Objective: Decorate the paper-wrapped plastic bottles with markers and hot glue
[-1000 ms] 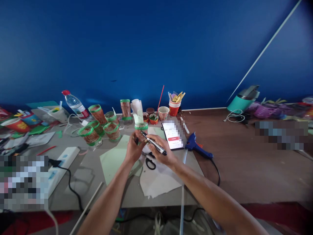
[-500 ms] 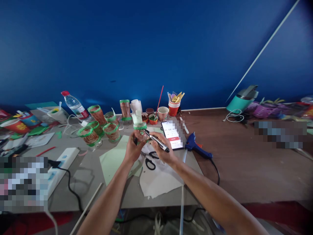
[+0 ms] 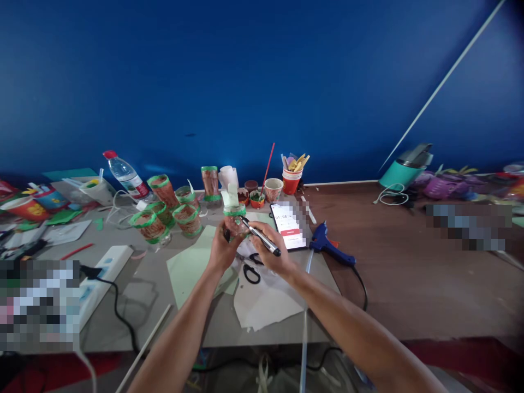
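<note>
Gripping small jar [image 3: 235, 219] in left hand [image 3: 221, 251], jar half hidden, right hand [image 3: 272, 256] grasping marker [image 3: 260, 237]

Blue glue gun [image 3: 331, 250] beside phone [image 3: 289, 228]

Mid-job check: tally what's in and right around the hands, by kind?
Green-rimmed brown jar, held: 1
Black-and-silver marker pen, held: 1
Black-handled scissors: 1
Blue hot glue gun: 1
Black-framed smartphone: 1
Total: 5
</note>
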A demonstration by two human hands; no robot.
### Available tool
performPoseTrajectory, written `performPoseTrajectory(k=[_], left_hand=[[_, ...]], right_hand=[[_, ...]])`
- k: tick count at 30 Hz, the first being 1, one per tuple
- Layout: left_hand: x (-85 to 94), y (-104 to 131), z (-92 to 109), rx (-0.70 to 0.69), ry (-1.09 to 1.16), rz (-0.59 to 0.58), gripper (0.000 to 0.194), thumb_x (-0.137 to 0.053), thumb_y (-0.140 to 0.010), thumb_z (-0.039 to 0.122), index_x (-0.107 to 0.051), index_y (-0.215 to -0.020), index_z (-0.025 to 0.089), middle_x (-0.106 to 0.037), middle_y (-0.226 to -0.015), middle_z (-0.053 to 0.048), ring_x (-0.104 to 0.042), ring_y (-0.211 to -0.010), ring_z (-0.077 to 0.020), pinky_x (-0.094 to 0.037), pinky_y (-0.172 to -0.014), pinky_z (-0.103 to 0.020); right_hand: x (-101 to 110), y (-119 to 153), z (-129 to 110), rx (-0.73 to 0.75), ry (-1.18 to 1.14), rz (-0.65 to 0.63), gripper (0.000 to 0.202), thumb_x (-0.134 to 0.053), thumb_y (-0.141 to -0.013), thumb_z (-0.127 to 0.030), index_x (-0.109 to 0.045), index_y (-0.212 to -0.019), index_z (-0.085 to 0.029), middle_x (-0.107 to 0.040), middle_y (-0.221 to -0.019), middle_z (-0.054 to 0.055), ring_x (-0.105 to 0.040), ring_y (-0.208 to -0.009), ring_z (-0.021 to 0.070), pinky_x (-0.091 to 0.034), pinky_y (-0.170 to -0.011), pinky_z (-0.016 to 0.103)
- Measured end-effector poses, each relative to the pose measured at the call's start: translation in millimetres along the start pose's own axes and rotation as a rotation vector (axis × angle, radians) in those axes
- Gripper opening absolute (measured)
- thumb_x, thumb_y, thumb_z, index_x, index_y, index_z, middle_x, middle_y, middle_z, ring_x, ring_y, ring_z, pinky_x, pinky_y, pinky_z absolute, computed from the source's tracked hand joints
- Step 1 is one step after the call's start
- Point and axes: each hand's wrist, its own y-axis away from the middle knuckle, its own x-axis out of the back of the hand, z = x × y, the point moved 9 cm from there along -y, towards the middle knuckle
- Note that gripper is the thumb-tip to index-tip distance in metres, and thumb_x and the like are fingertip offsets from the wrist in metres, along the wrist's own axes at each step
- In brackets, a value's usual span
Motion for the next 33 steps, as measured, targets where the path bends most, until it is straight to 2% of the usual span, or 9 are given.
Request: performPoseTrajectory(k=[4, 6, 11, 16, 21, 26, 33], left_hand=[[-0.6, -1.1, 0.4, -0.017, 0.014, -0.014, 0.05, -0.074, -0.069, 0.034, -0.054, -0.111, 0.016, -0.068, -0.1, -0.008, -0.065, -0.092, -0.0213, -0.05, -0.082, -0.033], [0.8, -0.8, 0.0, -0.01, 0.01, 0.005, 0.051, -0.075, -0.068, 0.034, -0.054, -0.111, 0.016, -0.068, -0.1, -0.008, -0.065, -0.092, -0.0214, -0.05, -0.082, -0.034], [-0.9, 1.4, 3.0, -0.011, 0.008, 0.009, 0.053, -0.074, -0.067, 0.031, -0.053, -0.114, 0.017, -0.067, -0.108, -0.009, -0.064, -0.098, -0.0219, -0.05, -0.087, -0.035], [0.1, 2.0, 4.5, -0.003, 0.001, 0.019, 0.052, -0.074, -0.067, 0.032, -0.054, -0.112, 0.018, -0.068, -0.106, -0.009, -0.064, -0.096, -0.0217, -0.05, -0.086, -0.035], [1.0, 1.3, 0.6, 0.017, 0.046, 0.02, 0.053, -0.077, -0.065, 0.034, -0.054, -0.11, 0.017, -0.068, -0.1, -0.007, -0.065, -0.092, -0.0216, -0.05, -0.082, -0.034], [0.5, -1.1, -3.8, 0.037, 0.082, -0.002, 0.055, -0.077, -0.065, 0.035, -0.056, -0.111, 0.016, -0.069, -0.105, -0.009, -0.064, -0.099, -0.0242, -0.049, -0.086, -0.036], [-1.8, -1.7, -4.2, 0.074, 0.163, -0.053, 0.05, -0.075, -0.067, 0.037, -0.058, -0.109, 0.016, -0.07, -0.105, -0.009, -0.064, -0.101, -0.0248, -0.048, -0.09, -0.037]], right_hand=[[2.1, -0.6, 5.8, -0.058, -0.079, 0.018, 0.028, -0.051, -0.093, -0.035, -0.059, -0.115, -0.021, -0.068, -0.101, 0.007, -0.064, -0.075, 0.0163, -0.053, -0.068, 0.029], [1.6, -0.1, 3.4, -0.058, -0.087, 0.007, 0.028, -0.051, -0.093, -0.035, -0.058, -0.116, -0.021, -0.068, -0.1, 0.007, -0.063, -0.071, 0.0154, -0.053, -0.065, 0.028], [-5.6, 2.5, -9.6, 0.022, -0.055, -0.066, 0.027, -0.055, -0.091, -0.033, -0.059, -0.116, -0.022, -0.068, -0.11, 0.009, -0.066, -0.096, 0.0205, -0.053, -0.085, 0.032], [-6.2, 2.6, -5.2, 0.009, -0.026, -0.059, 0.027, -0.055, -0.091, -0.032, -0.06, -0.116, -0.022, -0.068, -0.111, 0.009, -0.065, -0.101, 0.0223, -0.052, -0.089, 0.036], [-2.0, 1.2, 3.8, -0.049, -0.081, -0.009, 0.028, -0.054, -0.091, -0.034, -0.059, -0.116, -0.021, -0.067, -0.105, 0.008, -0.066, -0.087, 0.0191, -0.054, -0.078, 0.032], [1.1, 0.7, 1.2, -0.078, -0.145, 0.017, 0.029, -0.054, -0.092, -0.037, -0.059, -0.115, -0.021, -0.067, -0.095, 0.007, -0.062, -0.068, 0.0143, -0.053, -0.062, 0.027], [7.6, -0.9, 2.1, -0.094, -0.151, 0.073, 0.03, -0.054, -0.091, -0.044, -0.059, -0.111, -0.021, -0.066, -0.087, 0.005, -0.06, -0.065, 0.0137, -0.052, -0.058, 0.026]])
